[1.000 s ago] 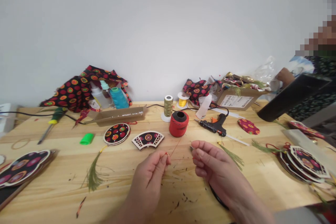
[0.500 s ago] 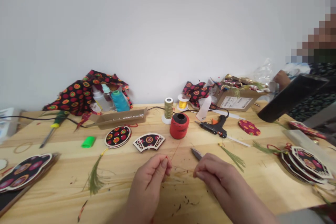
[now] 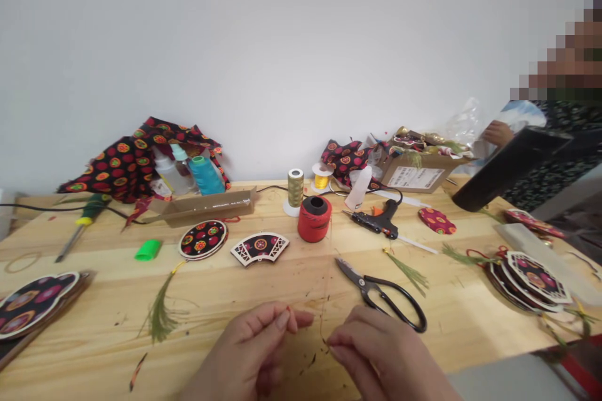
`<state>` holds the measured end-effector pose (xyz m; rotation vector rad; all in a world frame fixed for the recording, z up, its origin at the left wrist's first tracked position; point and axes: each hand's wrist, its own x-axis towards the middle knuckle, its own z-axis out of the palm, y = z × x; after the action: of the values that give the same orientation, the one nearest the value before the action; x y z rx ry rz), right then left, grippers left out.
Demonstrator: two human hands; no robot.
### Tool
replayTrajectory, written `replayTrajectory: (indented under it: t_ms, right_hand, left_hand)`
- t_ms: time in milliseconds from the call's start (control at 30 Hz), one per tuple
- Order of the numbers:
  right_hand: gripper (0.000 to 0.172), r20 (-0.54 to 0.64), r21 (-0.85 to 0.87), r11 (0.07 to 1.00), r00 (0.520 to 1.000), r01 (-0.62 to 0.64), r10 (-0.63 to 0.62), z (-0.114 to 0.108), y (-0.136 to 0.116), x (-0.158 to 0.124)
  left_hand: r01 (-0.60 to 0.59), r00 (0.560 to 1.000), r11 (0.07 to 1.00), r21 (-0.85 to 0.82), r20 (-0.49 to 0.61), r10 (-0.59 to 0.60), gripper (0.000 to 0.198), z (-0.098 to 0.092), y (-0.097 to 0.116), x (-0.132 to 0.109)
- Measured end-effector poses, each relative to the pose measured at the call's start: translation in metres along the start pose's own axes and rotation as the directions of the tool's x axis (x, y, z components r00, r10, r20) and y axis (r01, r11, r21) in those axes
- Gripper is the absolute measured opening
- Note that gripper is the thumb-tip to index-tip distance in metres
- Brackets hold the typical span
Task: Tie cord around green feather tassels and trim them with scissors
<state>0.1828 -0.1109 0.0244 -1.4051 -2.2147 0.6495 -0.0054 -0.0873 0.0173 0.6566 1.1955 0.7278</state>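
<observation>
My left hand (image 3: 256, 344) is closed in a pinch at the front of the table, with a tiny bit of red thread showing at the fingertips. My right hand (image 3: 376, 348) pinches beside it, a thin reddish thread at its fingertips. That thread seems to run up to the red thread spool (image 3: 313, 220). Black-handled scissors (image 3: 376, 291) lie just beyond my right hand, touched by neither hand. A fan-shaped ornament (image 3: 260, 247) with a patterned cloth centre and a round ornament (image 3: 203, 239) with a green tassel (image 3: 162, 307) rest farther back.
At the back stand a green thread spool (image 3: 295, 189), a glue gun (image 3: 376, 220) and a cardboard box (image 3: 416, 172). Stacked ornaments (image 3: 536, 279) lie at right, a screwdriver (image 3: 75, 232) and green cap (image 3: 148, 249) at left. Another person's hand (image 3: 498, 133) is beyond the black tube (image 3: 508, 169).
Both hands have come down toward me, the right one also moving left, so the scissors now show whole. The camera view has shifted slightly. The other person's hand has moved a little.
</observation>
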Motion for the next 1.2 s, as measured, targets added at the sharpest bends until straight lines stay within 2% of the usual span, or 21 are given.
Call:
replayTrajectory:
  t_ms: [100, 233, 300, 333, 367, 433, 500, 567, 667, 700, 767, 833, 867, 1033, 1200]
  right_hand:
    - [0.017, 0.055, -0.045, 0.999, 0.998, 0.025, -0.023, 0.022, 0.003, -0.004]
    - [0.013, 0.125, -0.003, 0.999, 0.991, 0.038, -0.038, 0.037, 0.008, -0.009]
    - [0.015, 0.164, 0.015, 1.0, 0.986, 0.012, -0.015, 0.032, 0.01, -0.01]
    - [0.016, 0.149, 0.012, 1.0, 0.989, -0.021, 0.019, 0.026, 0.011, -0.01]
    - [0.019, 0.098, 0.006, 0.998, 0.994, -0.059, 0.058, 0.02, 0.011, -0.008]
    - [0.026, -0.079, 0.023, 0.994, 0.991, -0.11, 0.111, 0.005, 0.01, -0.003]
    - [0.033, -0.216, 0.076, 0.995, 0.973, -0.064, 0.079, -0.006, 0.007, 0.007]
    - [0.041, -0.194, 0.142, 0.989, 0.981, 0.033, -0.004, -0.011, 0.001, 0.017]
    - [0.053, -0.014, 0.218, 0.972, 0.996, 0.092, -0.091, -0.011, -0.007, 0.031]
    - [0.052, 0.038, 0.228, 0.97, 0.995, 0.086, -0.097, -0.01, -0.008, 0.034]
    - [0.039, 0.076, 0.223, 0.972, 0.993, 0.07, -0.089, -0.008, -0.007, 0.038]
    - [0.02, 0.042, 0.207, 0.976, 0.996, 0.07, -0.08, -0.008, -0.003, 0.041]
    - [0.017, 0.014, 0.199, 0.977, 0.997, 0.073, -0.078, -0.009, 0.0, 0.042]
    - [0.016, -0.115, 0.134, 0.991, 0.993, 0.032, -0.017, -0.017, 0.012, 0.046]
    - [0.017, -0.135, 0.074, 0.997, 0.99, -0.033, 0.042, -0.019, 0.016, 0.047]
  left_hand:
    - [0.105, 0.988, 0.99, -0.096, 0.124, -0.093, 0.029, 0.004, -0.006, 0.001]
    - [0.111, 0.978, 0.981, -0.159, 0.192, -0.08, 0.025, 0.004, -0.009, 0.005]
    - [0.098, 0.98, 0.978, -0.184, 0.189, -0.063, 0.026, 0.002, -0.01, 0.006]
    - [0.093, 0.982, 0.977, -0.191, 0.18, -0.058, 0.026, 0.001, -0.01, 0.007]
    - [0.091, 0.983, 0.977, -0.192, 0.172, -0.058, 0.025, 0.0, -0.01, 0.007]
    - [0.082, 0.985, 0.979, -0.187, 0.166, -0.051, 0.024, -0.001, -0.01, 0.007]
    - [0.067, 0.984, 0.981, -0.182, 0.177, -0.034, 0.024, -0.001, -0.01, 0.005]
    - [0.057, 0.982, 0.983, -0.176, 0.188, -0.023, 0.025, -0.001, -0.008, 0.004]
    - [0.049, 0.981, 0.987, -0.156, 0.192, -0.018, 0.025, -0.001, -0.007, 0.001]
    - [0.042, 0.981, 0.987, -0.152, 0.194, -0.012, 0.025, -0.001, -0.006, 0.001]
    - [0.026, 0.98, 0.988, -0.151, 0.199, 0.005, 0.025, -0.002, -0.005, 0.0]
    - [0.007, 0.98, 0.989, -0.15, 0.2, 0.023, 0.025, -0.005, -0.005, -0.001]
    - [-0.002, 0.98, 0.989, -0.145, 0.198, 0.031, 0.026, -0.006, -0.004, -0.001]
    - [-0.05, 0.982, 0.996, -0.079, 0.179, 0.063, 0.026, -0.014, -0.004, -0.003]
    - [-0.105, 0.979, 0.994, -0.021, 0.175, 0.107, 0.028, -0.018, 0.001, -0.007]
